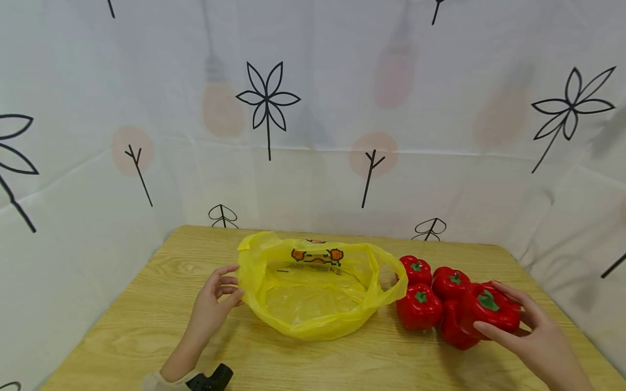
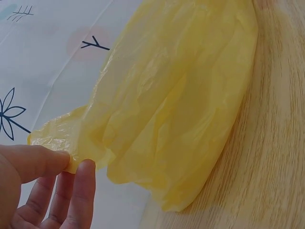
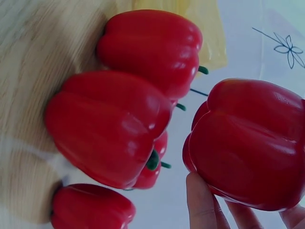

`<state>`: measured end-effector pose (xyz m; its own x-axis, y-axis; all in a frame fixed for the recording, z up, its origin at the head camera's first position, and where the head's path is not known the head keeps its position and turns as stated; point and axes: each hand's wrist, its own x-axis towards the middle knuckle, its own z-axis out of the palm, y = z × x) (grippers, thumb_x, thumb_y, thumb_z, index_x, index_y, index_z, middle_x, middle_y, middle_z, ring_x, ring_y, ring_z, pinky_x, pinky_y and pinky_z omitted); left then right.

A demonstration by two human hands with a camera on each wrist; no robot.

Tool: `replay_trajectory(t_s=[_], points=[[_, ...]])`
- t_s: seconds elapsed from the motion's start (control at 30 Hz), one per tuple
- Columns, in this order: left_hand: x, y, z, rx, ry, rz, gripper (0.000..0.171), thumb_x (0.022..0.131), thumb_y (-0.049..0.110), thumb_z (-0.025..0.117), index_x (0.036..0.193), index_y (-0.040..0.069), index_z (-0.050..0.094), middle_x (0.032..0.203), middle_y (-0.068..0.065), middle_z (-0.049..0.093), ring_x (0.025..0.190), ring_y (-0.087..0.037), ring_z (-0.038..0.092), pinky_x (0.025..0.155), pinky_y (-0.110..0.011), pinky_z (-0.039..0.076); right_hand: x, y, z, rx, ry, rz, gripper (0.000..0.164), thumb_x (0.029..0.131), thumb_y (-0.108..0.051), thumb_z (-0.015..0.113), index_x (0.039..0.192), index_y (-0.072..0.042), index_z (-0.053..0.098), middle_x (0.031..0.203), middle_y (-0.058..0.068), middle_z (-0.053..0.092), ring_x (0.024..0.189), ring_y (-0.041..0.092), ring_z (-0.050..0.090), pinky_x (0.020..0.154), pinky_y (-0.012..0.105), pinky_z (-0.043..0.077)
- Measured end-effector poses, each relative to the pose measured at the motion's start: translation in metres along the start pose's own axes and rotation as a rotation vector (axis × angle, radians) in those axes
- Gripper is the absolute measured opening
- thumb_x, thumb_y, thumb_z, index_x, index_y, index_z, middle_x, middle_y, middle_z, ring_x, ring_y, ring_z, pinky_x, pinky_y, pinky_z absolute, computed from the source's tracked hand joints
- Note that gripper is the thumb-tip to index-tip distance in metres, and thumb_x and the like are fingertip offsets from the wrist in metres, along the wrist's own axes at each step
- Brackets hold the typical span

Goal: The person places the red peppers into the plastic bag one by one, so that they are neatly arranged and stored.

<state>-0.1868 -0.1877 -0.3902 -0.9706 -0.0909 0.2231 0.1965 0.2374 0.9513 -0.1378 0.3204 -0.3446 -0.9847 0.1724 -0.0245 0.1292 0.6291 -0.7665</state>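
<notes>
A yellow plastic bag (image 1: 325,328) stands on the table with its mouth spread wide, a printed orange figure showing on its far inner wall. At its left side, my left hand (image 1: 213,301) pinches the bag's edge between thumb and fingers, which the left wrist view shows closely. My right hand (image 1: 545,334) holds a red bell pepper (image 1: 504,315) with a green stem, thumb on the near side and fingers on the far side. In the right wrist view this held bell pepper (image 3: 248,143) is raised off the table, apart from the other bell peppers (image 3: 107,126).
Several red bell peppers (image 1: 419,308) cluster on the wooden table (image 1: 161,304), just right of the bag's drooping handle (image 1: 395,293). A white patterned cloth (image 1: 313,179) hangs behind and beside the table. A black device (image 1: 212,378) sits at the left wrist.
</notes>
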Motion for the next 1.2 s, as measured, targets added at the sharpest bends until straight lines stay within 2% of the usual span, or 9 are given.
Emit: replay_trajectory(t_s=[0.1,0.2,0.33,0.43,0.7,0.9,0.97,1.03,1.2], points=[[0.000,-0.001,0.000,-0.004,0.000,0.006,0.046,0.085,-0.004,0.064,0.127,0.011,0.051,0.104,-0.016,0.052,0.087,-0.020,0.057,0.069,-0.031,0.056,-0.001,-0.003,0.002,0.016,-0.005,-0.009,0.088,0.084,-0.043,0.067,0.150,-0.018,0.014,0.139,0.032,0.026,0.115,0.048,0.034,0.069,0.045,0.055],[0.000,-0.001,0.000,-0.010,-0.003,0.008,0.046,0.085,-0.004,0.064,0.127,0.011,0.051,0.104,-0.016,0.052,0.087,-0.020,0.057,0.069,-0.031,0.056,-0.001,-0.002,0.004,0.005,0.019,-0.037,0.085,0.083,-0.041,0.068,0.149,-0.019,0.018,0.140,0.027,0.028,0.109,0.022,0.045,0.066,0.035,0.056],[0.000,-0.002,0.000,-0.016,-0.006,0.000,0.045,0.085,-0.003,0.064,0.126,0.011,0.051,0.105,-0.016,0.051,0.088,-0.020,0.057,0.070,-0.032,0.056,-0.001,-0.001,0.007,-0.013,0.038,-0.059,0.083,0.083,-0.040,0.068,0.149,-0.022,0.021,0.138,0.025,0.031,0.103,0.016,0.045,0.063,0.029,0.055],[-0.001,-0.002,0.000,-0.016,-0.006,-0.002,0.045,0.085,-0.003,0.064,0.126,0.011,0.051,0.105,-0.016,0.051,0.088,-0.020,0.057,0.070,-0.032,0.056,-0.001,-0.004,0.008,-0.005,0.019,-0.051,0.085,0.083,-0.041,0.068,0.149,-0.019,0.019,0.137,0.028,0.031,0.108,0.039,0.041,0.064,0.035,0.056],[0.000,-0.002,0.001,-0.011,-0.003,0.002,0.045,0.085,-0.003,0.064,0.126,0.012,0.052,0.105,-0.016,0.052,0.089,-0.021,0.057,0.070,-0.032,0.056,0.000,-0.011,0.015,0.014,0.016,-0.088,0.084,0.083,-0.040,0.069,0.147,-0.014,0.022,0.138,0.029,0.029,0.102,0.041,0.050,0.063,0.036,0.057],[0.001,-0.002,0.001,-0.005,-0.005,0.003,0.045,0.085,-0.002,0.064,0.126,0.012,0.052,0.105,-0.015,0.052,0.089,-0.021,0.057,0.070,-0.034,0.056,0.001,-0.012,0.022,0.048,0.029,-0.154,0.079,0.083,-0.033,0.071,0.146,-0.017,0.026,0.137,0.021,0.033,0.095,0.001,0.050,0.066,0.033,0.057],[0.001,-0.002,0.001,-0.003,-0.005,0.004,0.045,0.085,-0.002,0.064,0.126,0.012,0.052,0.105,-0.015,0.052,0.089,-0.021,0.057,0.070,-0.034,0.056,0.001,-0.014,0.024,0.053,0.037,-0.176,0.078,0.083,-0.031,0.071,0.146,-0.016,0.027,0.136,0.019,0.034,0.093,-0.005,0.046,0.067,0.033,0.057],[0.001,-0.002,0.001,-0.001,-0.004,0.005,0.045,0.085,-0.003,0.064,0.126,0.012,0.052,0.105,-0.016,0.052,0.089,-0.022,0.057,0.071,-0.034,0.056,0.001,-0.015,0.025,0.049,0.040,-0.183,0.079,0.083,-0.030,0.071,0.146,-0.014,0.026,0.136,0.020,0.034,0.096,0.000,0.048,0.067,0.033,0.057],[0.000,-0.001,0.001,-0.007,-0.005,0.002,0.045,0.085,-0.004,0.063,0.126,0.012,0.051,0.105,-0.016,0.052,0.088,-0.022,0.057,0.070,-0.034,0.056,0.000,-0.022,0.029,0.040,0.031,-0.180,0.080,0.083,-0.029,0.072,0.145,-0.009,0.025,0.136,0.023,0.033,0.106,0.035,0.049,0.066,0.037,0.057]])
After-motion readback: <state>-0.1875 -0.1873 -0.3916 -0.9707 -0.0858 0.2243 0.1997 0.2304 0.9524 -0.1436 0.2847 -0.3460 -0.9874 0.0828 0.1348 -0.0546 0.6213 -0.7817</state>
